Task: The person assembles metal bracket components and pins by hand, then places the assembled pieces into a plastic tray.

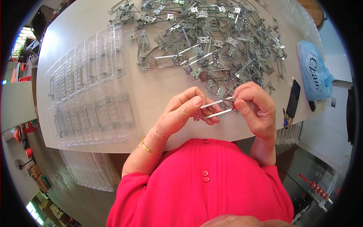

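Close above the table's near edge, both my hands hold one metal bracket (pixel 221 113) with two long parallel bars. My left hand (pixel 184 109) grips its left end, the thumb over the plate and the fingers behind the bars. At the opposite end my right hand (pixel 254 107) is closed, thumb and forefinger pinching near a thin dark rod (pixel 228 100); whether the rod is part of the bracket I cannot tell. Beyond the hands spreads a large heap of similar metal brackets (pixel 211 41), tangled together.
Clear plastic trays (pixel 87 81) with rows of slots lie on the table's left side, brackets in them. To the right are a blue plastic bag (pixel 314 70), a dark phone (pixel 293 99) and a small tool (pixel 286 119). Stacked clear trays (pixel 87 168) sit below the table edge.
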{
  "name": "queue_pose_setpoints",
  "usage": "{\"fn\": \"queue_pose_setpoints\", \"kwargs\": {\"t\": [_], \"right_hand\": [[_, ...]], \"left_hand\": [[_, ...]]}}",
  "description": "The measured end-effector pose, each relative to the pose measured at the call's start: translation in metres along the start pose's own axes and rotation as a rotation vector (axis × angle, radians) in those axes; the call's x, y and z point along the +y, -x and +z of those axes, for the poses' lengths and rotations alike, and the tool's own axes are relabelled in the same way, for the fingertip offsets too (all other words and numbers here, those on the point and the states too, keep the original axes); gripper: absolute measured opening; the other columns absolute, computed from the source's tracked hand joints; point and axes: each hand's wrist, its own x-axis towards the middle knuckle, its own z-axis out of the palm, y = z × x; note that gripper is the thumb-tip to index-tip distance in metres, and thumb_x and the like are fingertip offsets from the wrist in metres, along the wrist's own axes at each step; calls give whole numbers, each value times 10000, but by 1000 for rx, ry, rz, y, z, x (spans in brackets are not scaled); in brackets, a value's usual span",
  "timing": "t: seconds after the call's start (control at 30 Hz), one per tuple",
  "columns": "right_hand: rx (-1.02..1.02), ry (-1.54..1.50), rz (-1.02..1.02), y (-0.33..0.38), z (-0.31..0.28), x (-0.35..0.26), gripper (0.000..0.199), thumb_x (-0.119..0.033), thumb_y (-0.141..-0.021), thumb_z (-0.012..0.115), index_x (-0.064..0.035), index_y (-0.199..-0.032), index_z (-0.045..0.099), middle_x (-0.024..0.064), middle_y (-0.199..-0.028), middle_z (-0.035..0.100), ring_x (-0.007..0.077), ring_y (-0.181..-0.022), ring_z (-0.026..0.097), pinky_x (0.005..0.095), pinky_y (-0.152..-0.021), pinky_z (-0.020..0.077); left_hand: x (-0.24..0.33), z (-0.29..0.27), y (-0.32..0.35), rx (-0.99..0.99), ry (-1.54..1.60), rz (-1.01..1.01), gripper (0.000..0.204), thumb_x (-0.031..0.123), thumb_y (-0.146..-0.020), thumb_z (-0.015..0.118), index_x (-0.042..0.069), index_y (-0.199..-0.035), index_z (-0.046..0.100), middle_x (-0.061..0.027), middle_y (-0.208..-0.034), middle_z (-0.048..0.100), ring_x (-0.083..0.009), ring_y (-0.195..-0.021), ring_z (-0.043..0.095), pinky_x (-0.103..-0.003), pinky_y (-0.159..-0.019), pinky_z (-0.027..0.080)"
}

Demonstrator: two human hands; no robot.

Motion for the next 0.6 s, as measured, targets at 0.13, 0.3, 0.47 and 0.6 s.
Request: {"fn": "queue_pose_setpoints", "kwargs": {"t": [0.13, 0.3, 0.47, 0.6], "right_hand": [[-36, 18, -30, -3, 5, 2, 74, 66, -883, 658, 0, -897, 627, 105, -881, 640, 185, -805, 602, 290, -706, 481], [-36, 3, -6, -2, 12, 7, 68, 48, -899, 661, -12, -911, 634, 95, -900, 647, 152, -801, 598, 273, -704, 480], [293, -130, 92, 2, 13, 2, 33, 10, -943, 656, -2, -921, 635, 38, -904, 635, 70, -784, 560, 228, -688, 460], [263, -35, 142, 6, 13, -6, 36, 14, -944, 655, 0, -919, 634, 17, -860, 622, 53, -731, 539, 212, -654, 440]], "left_hand": [[4, 0, 3, -29, -108, -143, 281, 351, -1029, 546, 80, -956, 552, -144, -1001, 732, -189, -820, 724, -244, -649, 463], [-3, -2, 0, 17, -120, -127, 287, 306, -1014, 556, 51, -888, 521, -241, -955, 703, -208, -636, 653, -289, -544, 453], [-4, -3, -2, 30, 113, -72, 254, 247, -996, 555, 66, -829, 493, -269, -970, 680, -187, -561, 540, -298, -509, 432], [-3, -2, -2, 46, 123, -56, 256, 247, -994, 553, 67, -822, 493, -271, -982, 680, -185, -576, 545, -294, -514, 433]]}}
